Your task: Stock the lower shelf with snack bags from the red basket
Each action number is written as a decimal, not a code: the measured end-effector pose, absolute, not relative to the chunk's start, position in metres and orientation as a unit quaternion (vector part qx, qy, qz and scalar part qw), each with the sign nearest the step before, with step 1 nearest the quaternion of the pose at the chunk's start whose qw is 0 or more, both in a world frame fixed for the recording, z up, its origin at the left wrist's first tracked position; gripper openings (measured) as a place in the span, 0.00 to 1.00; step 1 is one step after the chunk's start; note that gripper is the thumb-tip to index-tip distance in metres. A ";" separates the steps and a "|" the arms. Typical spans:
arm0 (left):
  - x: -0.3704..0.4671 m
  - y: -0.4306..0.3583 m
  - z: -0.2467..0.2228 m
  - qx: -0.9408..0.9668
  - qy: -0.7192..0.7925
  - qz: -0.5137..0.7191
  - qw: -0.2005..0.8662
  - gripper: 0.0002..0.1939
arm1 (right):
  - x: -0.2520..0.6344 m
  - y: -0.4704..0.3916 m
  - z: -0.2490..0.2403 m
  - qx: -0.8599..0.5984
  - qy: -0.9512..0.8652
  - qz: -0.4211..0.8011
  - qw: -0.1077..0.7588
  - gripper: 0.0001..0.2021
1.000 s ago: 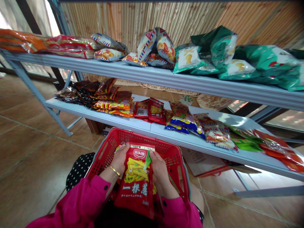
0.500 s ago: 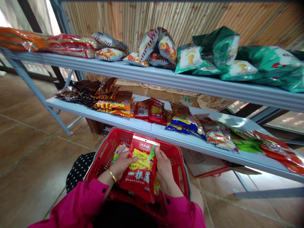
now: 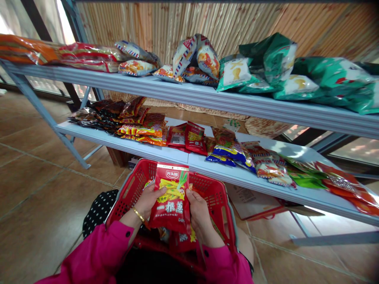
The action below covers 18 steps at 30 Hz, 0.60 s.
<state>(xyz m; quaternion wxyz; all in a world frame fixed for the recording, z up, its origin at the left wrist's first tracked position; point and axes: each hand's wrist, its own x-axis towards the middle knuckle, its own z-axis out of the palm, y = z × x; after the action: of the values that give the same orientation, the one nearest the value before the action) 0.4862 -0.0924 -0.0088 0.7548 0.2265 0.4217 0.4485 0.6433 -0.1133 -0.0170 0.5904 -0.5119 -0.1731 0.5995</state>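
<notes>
A red snack bag [image 3: 171, 197] with yellow sticks and a green scallion printed on it is held upright above the basket, its front facing me. My left hand [image 3: 148, 203] grips its left edge, thumb on the front. On the opposite edge, my right hand [image 3: 197, 209] is closed with its thumb at the side of the bag. Below, the red plastic basket [image 3: 217, 193] rests close against my body. Inside it lie other snack bags, among them another red bag [image 3: 180, 241], partly covered by the held one and my hands.
A blue metal rack stands ahead. Its lower shelf [image 3: 177, 154] carries rows of snack bags, including matching red packets [image 3: 195, 138]. Green chip bags [image 3: 278, 67] fill the upper shelf's right. A cardboard box [image 3: 254, 201] sits under the rack on the tiled floor [image 3: 44, 189].
The held red bag has shifted slightly left and up with both hands and is more upright. More of the red bag beneath it in the basket shows now.
</notes>
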 end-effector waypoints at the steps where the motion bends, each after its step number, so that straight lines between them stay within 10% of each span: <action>1: 0.486 -0.092 -0.010 0.227 0.424 0.447 0.755 0.26 | 0.643 -0.113 -0.017 -0.509 -0.166 0.606 0.588 0.17; 18: 0.484 -0.090 -0.004 0.252 0.367 0.442 0.779 0.30 | 0.638 -0.120 -0.006 -0.437 -0.210 0.680 0.550 0.24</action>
<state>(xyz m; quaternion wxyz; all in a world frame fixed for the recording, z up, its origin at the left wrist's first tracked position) 0.4841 -0.0899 -0.0038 0.7790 0.2516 0.3671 0.4417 0.6378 -0.1203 -0.0064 0.5498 -0.4374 -0.2103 0.6799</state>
